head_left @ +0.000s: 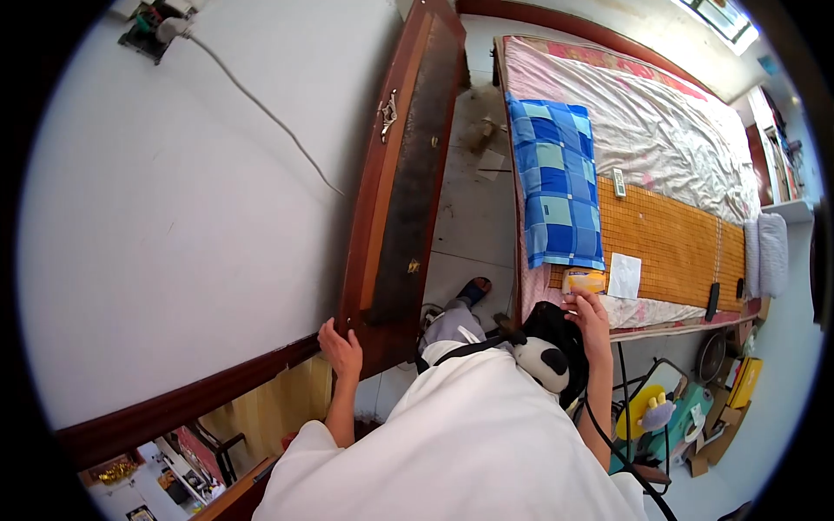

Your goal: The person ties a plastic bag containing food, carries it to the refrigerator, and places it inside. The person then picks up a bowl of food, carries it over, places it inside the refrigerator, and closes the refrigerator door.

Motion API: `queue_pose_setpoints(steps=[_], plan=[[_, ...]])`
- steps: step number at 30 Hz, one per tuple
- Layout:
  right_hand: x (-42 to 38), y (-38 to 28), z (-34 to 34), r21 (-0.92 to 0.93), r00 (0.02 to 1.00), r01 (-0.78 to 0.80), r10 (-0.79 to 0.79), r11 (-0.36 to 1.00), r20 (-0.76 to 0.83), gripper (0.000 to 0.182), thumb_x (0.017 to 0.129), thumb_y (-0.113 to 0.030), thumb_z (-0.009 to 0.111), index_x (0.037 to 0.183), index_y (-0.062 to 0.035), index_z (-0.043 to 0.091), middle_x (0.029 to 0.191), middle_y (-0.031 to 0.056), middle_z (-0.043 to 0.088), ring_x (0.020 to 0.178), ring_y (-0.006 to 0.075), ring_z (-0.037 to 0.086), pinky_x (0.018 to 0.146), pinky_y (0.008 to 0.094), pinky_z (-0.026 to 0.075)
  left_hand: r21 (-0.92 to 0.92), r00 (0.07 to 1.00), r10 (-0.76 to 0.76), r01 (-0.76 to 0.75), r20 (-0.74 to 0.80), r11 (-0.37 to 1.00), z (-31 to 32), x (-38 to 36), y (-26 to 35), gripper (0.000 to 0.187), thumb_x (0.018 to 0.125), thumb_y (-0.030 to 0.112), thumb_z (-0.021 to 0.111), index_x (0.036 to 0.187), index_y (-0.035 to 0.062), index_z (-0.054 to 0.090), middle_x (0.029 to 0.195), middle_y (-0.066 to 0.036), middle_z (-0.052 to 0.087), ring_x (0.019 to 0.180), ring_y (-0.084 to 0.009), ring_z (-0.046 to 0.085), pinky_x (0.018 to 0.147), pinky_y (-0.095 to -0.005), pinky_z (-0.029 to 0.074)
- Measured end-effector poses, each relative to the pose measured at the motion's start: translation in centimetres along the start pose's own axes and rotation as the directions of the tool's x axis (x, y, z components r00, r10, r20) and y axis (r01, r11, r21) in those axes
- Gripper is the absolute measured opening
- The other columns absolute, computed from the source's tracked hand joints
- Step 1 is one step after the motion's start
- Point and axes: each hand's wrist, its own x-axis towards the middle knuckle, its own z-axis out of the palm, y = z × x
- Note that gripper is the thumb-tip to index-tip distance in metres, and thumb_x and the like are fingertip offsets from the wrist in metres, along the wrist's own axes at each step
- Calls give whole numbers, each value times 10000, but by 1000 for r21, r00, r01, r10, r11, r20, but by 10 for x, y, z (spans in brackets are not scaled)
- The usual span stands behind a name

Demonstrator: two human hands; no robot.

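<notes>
My left hand (341, 349) is at the lower end of a brown wooden door (395, 200), its fingers apart and near the door's edge, holding nothing I can see. Over the near edge of the bed, my right hand (591, 319) has its fingers loosely spread just beside a yellow-orange packet (585, 280). Whether the fingertips touch the packet is unclear. Next to the packet lies a white sheet of paper (625, 276) on the bamboo mat (669, 239). A blue checked pillow (560, 187) lies beyond it. A black bag (546, 326) with a panda-like plush (543, 363) hangs at my waist.
A bed (634, 122) with rumpled sheets fills the right side, with a white remote (618, 183) on it. A chair with a yellow cushion (637, 410), a fan (711, 357) and boxes stand below the bed's edge. A cable (261, 104) hangs along the white wall.
</notes>
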Motion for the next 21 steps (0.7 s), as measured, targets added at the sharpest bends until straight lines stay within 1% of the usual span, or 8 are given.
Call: queue_pose_setpoints(steps=[1, 5, 7, 11, 14, 17, 20, 21], plan=[[-1, -1, 1, 6, 1000, 6, -6, 1000, -17, 280, 998, -178, 498, 1239, -55, 574, 1017, 33, 642, 927, 132, 645, 776, 252, 500, 1, 996, -85, 85, 25, 996, 4, 0, -3, 558, 860, 169, 659, 1316, -12, 393, 1229, -249, 486, 1157, -427, 458, 975, -517, 374], [1, -7, 5, 37, 999, 39, -38, 999, -30, 272, 997, -177, 500, 1229, -56, 576, 1009, 27, 642, 925, 131, 645, 774, 250, 500, -33, 987, -118, 123, 111, 992, 13, -1, -4, 423, 911, 150, 593, 1269, -11, 438, 1184, -241, 525, 1103, -430, 505, 927, -501, 414], [1, -5, 6, 35, 998, 54, -53, 998, -36, 263, 995, -174, 501, 1217, -57, 579, 1007, 24, 643, 923, 130, 643, 772, 248, 499, -65, 965, -203, 216, 169, 974, 15, -6, -2, 403, 944, 159, 552, 1302, 5, 446, 1170, -247, 536, 1071, -427, 532, 881, -480, 450], [0, -2, 7, 13, 999, 26, -25, 1000, -39, 261, 993, -170, 500, 1214, -56, 578, 1013, 26, 644, 922, 129, 640, 771, 246, 495, -104, 968, -199, 215, 151, 971, 14, -6, -14, 401, 962, 166, 536, 1330, 24, 464, 1149, -245, 526, 1043, -430, 535, 846, -468, 467], [6, -1, 10, -2, 1000, 6, -6, 1000, -30, 261, 993, -168, 497, 1214, -56, 577, 1011, 23, 644, 922, 128, 638, 772, 244, 493, -26, 982, -160, 163, 100, 986, 14, 8, -30, 425, 932, 159, 586, 1328, 32, 497, 1093, -223, 517, 1000, -410, 537, 848, -468, 459], [10, -6, 15, -23, 999, 0, 0, 1000, -35, 260, 992, -168, 499, 1213, -56, 577, 1014, 27, 647, 925, 130, 638, 775, 243, 491, 125, 989, -145, 145, -7, 982, 0, 21, -26, 440, 860, 99, 656, 1281, 42, 541, 1042, -180, 494, 988, -367, 517, 873, -459, 443], [20, -13, 26, -48, 1000, -2, 2, 999, -1, 259, 990, -170, 503, 1209, -56, 580, 1017, 31, 649, 919, 130, 640, 774, 243, 491, 162, 998, -62, 65, -25, 985, -13, 34, -21, 410, 848, 93, 667, 1243, 49, 563, 1063, -177, 496, 1005, -368, 515, 882, -456, 441], [25, -13, 29, -70, 1000, -13, 15, 997, 20, 265, 991, -176, 499, 1215, -56, 576, 1017, 37, 651, 922, 135, 640, 784, 249, 495, 141, 996, -88, 90, -25, 986, -12, 33, -22, 374, 839, 87, 675, 1196, 42, 574, 1069, -173, 501, 1017, -370, 515, 887, -458, 441]])
